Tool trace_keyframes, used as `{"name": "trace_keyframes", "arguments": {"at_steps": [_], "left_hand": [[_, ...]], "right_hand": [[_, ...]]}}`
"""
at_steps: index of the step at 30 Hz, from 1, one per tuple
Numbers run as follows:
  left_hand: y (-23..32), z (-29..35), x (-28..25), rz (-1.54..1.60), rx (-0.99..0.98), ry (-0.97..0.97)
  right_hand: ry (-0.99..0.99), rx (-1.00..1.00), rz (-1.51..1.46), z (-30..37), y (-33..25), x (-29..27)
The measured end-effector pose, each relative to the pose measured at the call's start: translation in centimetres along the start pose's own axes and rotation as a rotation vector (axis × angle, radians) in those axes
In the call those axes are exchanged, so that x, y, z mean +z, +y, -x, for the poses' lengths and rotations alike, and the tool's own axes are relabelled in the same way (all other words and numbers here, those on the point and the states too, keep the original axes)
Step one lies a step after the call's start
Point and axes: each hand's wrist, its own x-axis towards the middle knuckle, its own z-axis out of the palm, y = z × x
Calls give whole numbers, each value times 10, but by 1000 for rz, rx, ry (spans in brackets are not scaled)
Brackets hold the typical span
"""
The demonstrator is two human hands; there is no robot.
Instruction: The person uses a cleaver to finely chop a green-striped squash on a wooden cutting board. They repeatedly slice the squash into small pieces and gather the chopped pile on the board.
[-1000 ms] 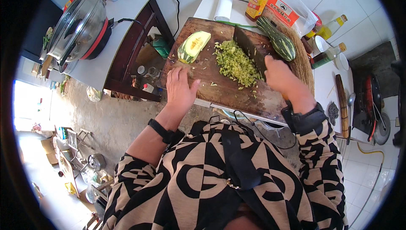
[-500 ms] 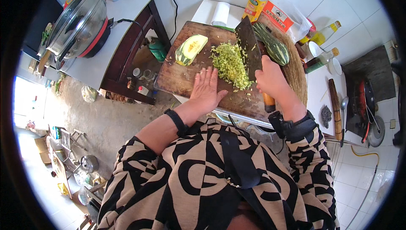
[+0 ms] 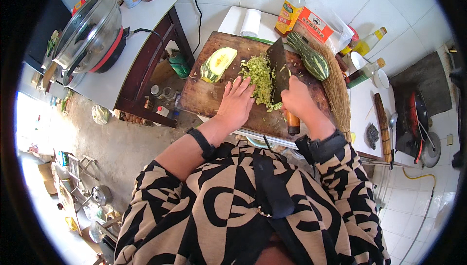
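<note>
My right hand (image 3: 298, 100) is wrapped round the wooden handle of a cleaver (image 3: 278, 65). The cleaver's wide dark blade stands along the right side of a heap of finely chopped green squash (image 3: 260, 75). Fingers stretched out, my left hand (image 3: 236, 103) lies against the heap's lower left edge and grips nothing. Under it all is a worn wooden cutting board (image 3: 204, 97). A cut piece of squash (image 3: 219, 64), pale flesh and seeds facing up, rests on the board's left part. Beyond the blade, a whole striped green squash (image 3: 310, 56) lies near the board's right edge.
A straw brush (image 3: 337, 85) lies right of the board. Behind it stand an oil bottle (image 3: 291, 11) and a red-and-white package (image 3: 316, 23). Bottles and bowls (image 3: 381, 79) line the right counter, near a wok (image 3: 419, 111). A glass-lidded pot (image 3: 92, 31) sits on the left table.
My right hand and the cleaver have moved left, and the chopped squash is pushed into a narrower heap. My left hand has shifted slightly toward the heap, its fingers now at its edge.
</note>
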Motion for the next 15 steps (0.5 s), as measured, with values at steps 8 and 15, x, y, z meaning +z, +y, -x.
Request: {"name": "trace_keyframes", "arguments": {"at_steps": [8,15], "left_hand": [[49,-42,-4,170,346,116],[46,-58,21,309,193,-44]], "right_hand": [[177,-88,-195,21,18,-7],[129,-21,-668,57,12,-15]]}}
